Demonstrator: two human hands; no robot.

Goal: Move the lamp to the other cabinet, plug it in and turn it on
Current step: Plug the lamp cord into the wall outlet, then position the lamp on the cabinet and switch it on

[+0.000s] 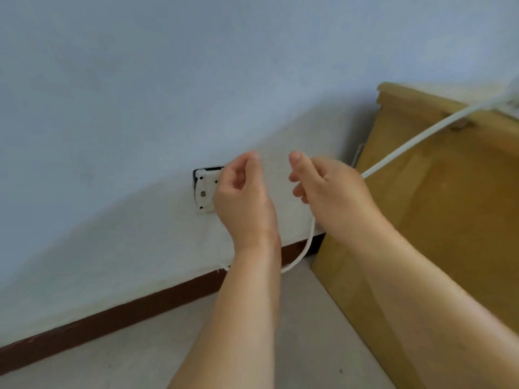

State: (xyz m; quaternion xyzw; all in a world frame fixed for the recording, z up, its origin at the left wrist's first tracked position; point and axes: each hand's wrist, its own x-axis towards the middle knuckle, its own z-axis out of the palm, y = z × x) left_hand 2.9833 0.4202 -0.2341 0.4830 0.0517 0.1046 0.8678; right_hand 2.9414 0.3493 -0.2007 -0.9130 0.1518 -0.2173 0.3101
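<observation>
A white wall socket [203, 189] sits low on the wall, its right part hidden behind my left hand [244, 197]. That hand's fingers are loosely curled and I see nothing in them. The white lamp cord [415, 140] runs down from the upper right across the wooden cabinet [449, 220] into my right hand [331, 192], which is curled around it. Below that hand the cord loops down to the floor and passes behind my left forearm. No plug is visible. A blurred white object [512, 103] on the cabinet top, where the cord starts, is cut off by the frame edge.
A dark brown skirting board [112, 315] runs along the foot of the wall above the pale floor [140, 357]. The cabinet stands against the wall just right of the socket, with a thin gap behind it.
</observation>
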